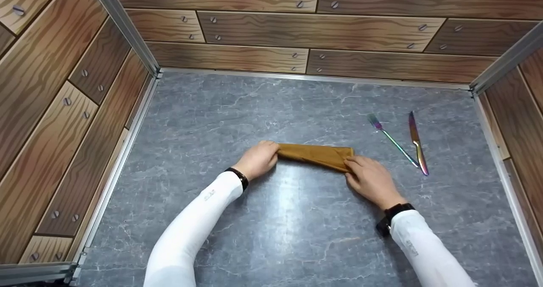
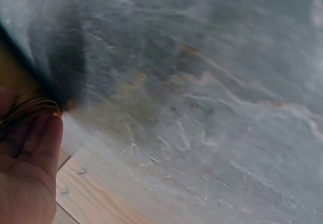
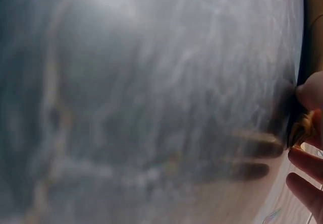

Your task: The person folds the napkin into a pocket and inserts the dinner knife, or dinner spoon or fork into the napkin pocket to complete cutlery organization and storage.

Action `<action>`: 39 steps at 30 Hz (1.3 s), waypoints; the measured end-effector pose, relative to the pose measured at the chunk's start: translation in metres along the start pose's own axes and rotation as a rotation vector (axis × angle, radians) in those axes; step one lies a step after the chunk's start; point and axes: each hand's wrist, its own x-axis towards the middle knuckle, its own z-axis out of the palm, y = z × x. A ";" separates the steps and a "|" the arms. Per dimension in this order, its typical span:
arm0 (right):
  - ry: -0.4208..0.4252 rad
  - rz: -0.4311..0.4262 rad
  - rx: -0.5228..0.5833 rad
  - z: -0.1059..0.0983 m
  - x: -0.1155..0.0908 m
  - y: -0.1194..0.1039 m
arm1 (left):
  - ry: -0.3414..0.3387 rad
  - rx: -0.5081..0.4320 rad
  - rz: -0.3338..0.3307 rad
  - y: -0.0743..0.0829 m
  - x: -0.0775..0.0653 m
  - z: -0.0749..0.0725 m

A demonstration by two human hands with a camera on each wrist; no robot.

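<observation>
A mustard-brown folded cloth napkin (image 1: 316, 153) stretches between both hands in the head view, narrower at its left end and wider at its right. My left hand (image 1: 261, 159) pinches the narrow end; the left wrist view shows its stacked folds (image 2: 35, 105) between thumb and fingers. At the wide end, my right hand (image 1: 371, 181) holds the lower right corner between thumb and fingers. In the right wrist view, bunched layers of the napkin (image 3: 303, 128) show between the thumb and fingers of that hand (image 3: 310, 158), which is partly cut off by the frame.
Right of the napkin lie a rainbow-coloured fork (image 1: 394, 142) and a matching knife (image 1: 418, 145), their handle ends close together. The grey marbled tabletop (image 1: 212, 109) is bordered by wood-patterned walls (image 1: 254, 28) at the back and both sides, with metal strips along the edges.
</observation>
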 end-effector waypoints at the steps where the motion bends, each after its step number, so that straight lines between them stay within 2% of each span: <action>1: 0.009 0.000 -0.002 0.001 0.001 0.000 | -0.003 -0.020 -0.011 -0.001 0.000 0.000; 5: 0.037 0.027 0.020 0.000 0.004 0.001 | -0.019 -0.097 -0.052 -0.001 0.000 -0.001; 8: 0.045 0.094 0.091 -0.004 0.007 -0.001 | -0.032 -0.149 -0.079 -0.001 -0.003 -0.001; 13: 0.010 0.264 0.304 -0.014 0.012 -0.003 | -0.063 -0.257 -0.146 -0.001 -0.010 -0.003; 21: -0.111 0.554 0.754 -0.024 0.015 -0.004 | -0.151 -0.610 -0.273 -0.002 -0.013 -0.015; 23: -0.153 0.592 0.829 -0.025 0.018 -0.004 | -0.160 -0.672 -0.310 -0.002 -0.012 -0.016; 26: -0.192 0.635 0.861 -0.023 0.023 -0.002 | -0.169 -0.728 -0.368 -0.002 -0.010 -0.014; 28: -0.200 0.654 0.848 -0.021 0.027 -0.001 | -0.168 -0.714 -0.392 -0.001 -0.008 -0.011; 32: -0.163 0.666 0.781 -0.016 0.034 -0.001 | -0.139 -0.607 -0.424 0.000 -0.002 -0.007; 39: -0.035 0.666 0.637 -0.008 0.037 -0.004 | -0.064 -0.444 -0.482 0.001 0.002 -0.003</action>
